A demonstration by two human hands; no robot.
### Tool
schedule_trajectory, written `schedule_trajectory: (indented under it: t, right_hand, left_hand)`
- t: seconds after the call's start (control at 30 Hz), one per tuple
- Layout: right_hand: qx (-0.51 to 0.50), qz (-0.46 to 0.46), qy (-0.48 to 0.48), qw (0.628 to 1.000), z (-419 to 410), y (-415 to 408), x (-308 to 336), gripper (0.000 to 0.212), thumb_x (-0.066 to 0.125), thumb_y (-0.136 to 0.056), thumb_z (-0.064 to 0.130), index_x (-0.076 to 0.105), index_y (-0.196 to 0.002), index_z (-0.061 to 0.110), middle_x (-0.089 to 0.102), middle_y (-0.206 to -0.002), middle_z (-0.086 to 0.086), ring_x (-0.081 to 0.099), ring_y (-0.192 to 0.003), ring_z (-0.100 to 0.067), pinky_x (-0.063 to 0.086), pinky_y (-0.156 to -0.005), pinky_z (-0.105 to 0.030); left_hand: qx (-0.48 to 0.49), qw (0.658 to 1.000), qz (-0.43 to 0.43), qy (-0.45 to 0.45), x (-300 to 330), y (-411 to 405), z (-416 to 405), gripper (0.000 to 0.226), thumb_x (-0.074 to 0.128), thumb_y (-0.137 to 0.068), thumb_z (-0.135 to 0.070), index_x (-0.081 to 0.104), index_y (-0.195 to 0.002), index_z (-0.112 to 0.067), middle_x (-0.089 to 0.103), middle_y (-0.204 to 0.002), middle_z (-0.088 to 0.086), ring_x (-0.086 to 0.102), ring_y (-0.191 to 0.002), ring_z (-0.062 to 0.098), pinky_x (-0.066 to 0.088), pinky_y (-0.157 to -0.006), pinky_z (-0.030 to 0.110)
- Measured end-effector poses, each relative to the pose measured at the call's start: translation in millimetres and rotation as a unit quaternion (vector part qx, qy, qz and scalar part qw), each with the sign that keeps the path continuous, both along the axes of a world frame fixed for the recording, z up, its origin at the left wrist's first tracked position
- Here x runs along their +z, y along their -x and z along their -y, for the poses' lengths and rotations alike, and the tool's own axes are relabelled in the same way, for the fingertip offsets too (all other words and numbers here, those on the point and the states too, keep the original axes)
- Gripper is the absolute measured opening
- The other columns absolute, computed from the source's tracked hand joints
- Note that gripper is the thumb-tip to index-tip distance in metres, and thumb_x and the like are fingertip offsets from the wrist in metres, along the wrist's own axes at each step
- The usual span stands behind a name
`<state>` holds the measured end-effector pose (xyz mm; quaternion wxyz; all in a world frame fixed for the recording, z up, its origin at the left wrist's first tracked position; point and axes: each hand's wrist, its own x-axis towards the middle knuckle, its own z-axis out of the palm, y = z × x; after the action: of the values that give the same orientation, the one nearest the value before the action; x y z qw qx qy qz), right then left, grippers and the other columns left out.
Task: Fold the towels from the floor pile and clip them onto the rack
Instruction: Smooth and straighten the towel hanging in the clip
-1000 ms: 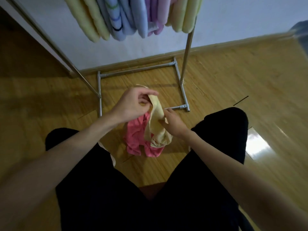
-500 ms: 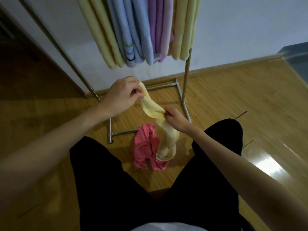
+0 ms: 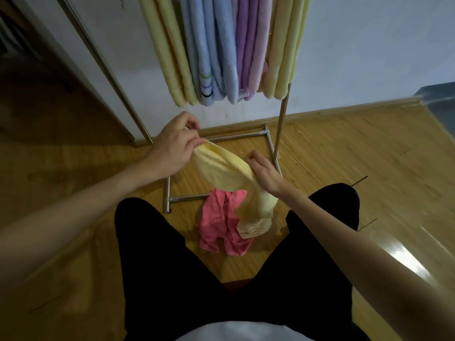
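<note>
Towels lie and hang in a line from the person outward. Nearest, black-trousered knees frame a crumpled pink towel on the wood floor, just beside the rack's base bar. Above it a yellow towel stretches between both hands, its loose end drooping over the pink one. The right hand grips its middle; the left hand pinches its upper end. Farther off, folded yellow, blue and purple towels hang from the rack against a white wall.

Yellow towel held up; pink towel crumpled on floor
</note>
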<state>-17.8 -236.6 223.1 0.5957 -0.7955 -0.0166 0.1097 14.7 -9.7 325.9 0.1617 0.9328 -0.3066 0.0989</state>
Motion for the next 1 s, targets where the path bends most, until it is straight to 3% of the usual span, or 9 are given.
schedule_trajectory:
  t: [0.07, 0.13, 0.27, 0.4, 0.47, 0.53, 0.73, 0.87, 1.0]
  right_hand:
    - [0.004, 0.024, -0.024, 0.999, -3.1, 8.6, 9.2, 0.027, 0.041, -0.101, 0.038, 0.043, -0.088, 0.014, 0.044, -0.080, 0.007, 0.043, -0.076, -0.007, 0.038, -0.072, -0.023]
    - [0.035, 0.069, -0.031, 0.997, -8.7, 14.6, 20.7, 0.034, 0.049, -0.096, 0.045, 0.042, -0.093, 0.012, 0.046, -0.078, 0.006, 0.045, -0.071, -0.008, 0.040, -0.064, -0.022]
    - [0.075, 0.184, -0.018, 0.980, -16.4, 17.8, 41.9, 0.023, 0.058, -0.095, 0.028, 0.042, -0.094, 0.011, 0.048, -0.074, 0.008, 0.045, -0.061, -0.009, 0.038, -0.053, -0.027]
    - [0.041, 0.308, 0.067, 0.948, -14.8, 12.4, 55.5, 0.008, 0.059, -0.095, 0.022, 0.056, -0.097, 0.015, 0.057, -0.081, 0.013, 0.051, -0.067, -0.004, 0.041, -0.061, -0.021]
    - [-0.019, 0.344, 0.079, 0.935, -11.7, 9.3, 52.6, 0.013, 0.065, -0.091, 0.018, 0.069, -0.098, 0.008, 0.065, -0.086, 0.004, 0.056, -0.072, -0.004, 0.043, -0.065, -0.016]
    - [-0.067, 0.364, 0.090, 0.925, -10.7, 8.7, 49.7, 0.014, 0.067, -0.088, 0.014, 0.074, -0.097, 0.006, 0.067, -0.087, 0.000, 0.059, -0.072, -0.007, 0.044, -0.064, -0.016]
    - [-0.172, 0.380, 0.100, 0.903, -14.6, 10.3, 53.1, 0.009, 0.066, -0.089, 0.009, 0.073, -0.091, 0.004, 0.063, -0.080, 0.005, 0.053, -0.067, 0.001, 0.040, -0.061, -0.010]
    - [-0.183, 0.390, 0.115, 0.895, -12.9, 4.7, 67.3, 0.009, 0.060, -0.092, 0.005, 0.069, -0.094, 0.004, 0.061, -0.084, 0.003, 0.055, -0.072, -0.009, 0.042, -0.064, -0.017]
    - [-0.138, 0.419, 0.110, 0.890, -16.1, -1.8, 101.9, 0.013, 0.052, -0.096, 0.009, 0.064, -0.095, 0.002, 0.063, -0.084, -0.005, 0.055, -0.073, -0.013, 0.042, -0.065, -0.020]
  left_hand:
    - [0.046, 0.995, -0.039, 0.085, 6.2, 0.8, 2.0, 0.020, 0.056, -0.093, -0.012, 0.067, -0.093, 0.004, 0.057, -0.105, 0.014, 0.053, -0.095, 0.017, 0.038, -0.085, 0.019]
    - [0.104, 0.978, -0.096, 0.154, 12.7, 0.8, 2.7, 0.026, 0.051, -0.097, -0.015, 0.066, -0.094, 0.006, 0.062, -0.095, 0.019, 0.053, -0.084, 0.016, 0.039, -0.075, 0.023]
    - [0.182, 0.917, -0.213, 0.284, 25.0, 2.2, 5.4, 0.038, 0.043, -0.101, -0.025, 0.058, -0.094, 0.009, 0.052, -0.082, 0.020, 0.048, -0.073, 0.018, 0.036, -0.064, 0.029]
    - [0.207, 0.846, -0.283, 0.402, 39.7, 1.6, 1.5, 0.028, 0.046, -0.099, -0.028, 0.058, -0.096, -0.003, 0.047, -0.082, 0.013, 0.048, -0.076, 0.023, 0.038, -0.069, 0.034]
    - [0.205, 0.813, -0.317, 0.443, 47.9, 3.6, -2.5, 0.027, 0.048, -0.098, -0.028, 0.061, -0.088, -0.006, 0.056, -0.075, 0.006, 0.058, -0.070, 0.019, 0.046, -0.065, 0.029]
    - [0.188, 0.800, -0.335, 0.460, 54.4, 9.1, -4.2, 0.023, 0.048, -0.098, -0.025, 0.062, -0.086, -0.012, 0.065, -0.063, -0.008, 0.064, -0.061, 0.004, 0.051, -0.056, 0.018]
    - [0.139, 0.847, -0.313, 0.406, 61.4, 15.3, -12.3, 0.030, 0.048, -0.098, -0.025, 0.062, -0.079, -0.006, 0.059, -0.057, -0.007, 0.057, -0.052, 0.006, 0.045, -0.049, 0.018]
    - [0.118, 0.868, -0.312, 0.369, 64.3, 14.2, -20.5, 0.032, 0.052, -0.095, -0.026, 0.064, -0.080, 0.000, 0.055, -0.061, 0.002, 0.054, -0.055, 0.012, 0.045, -0.053, 0.021]
    - [0.034, 0.920, -0.334, 0.201, 65.2, 16.1, -31.8, 0.045, 0.066, -0.072, -0.048, 0.065, -0.082, -0.004, 0.060, -0.071, 0.008, 0.057, -0.062, 0.017, 0.044, -0.058, 0.026]
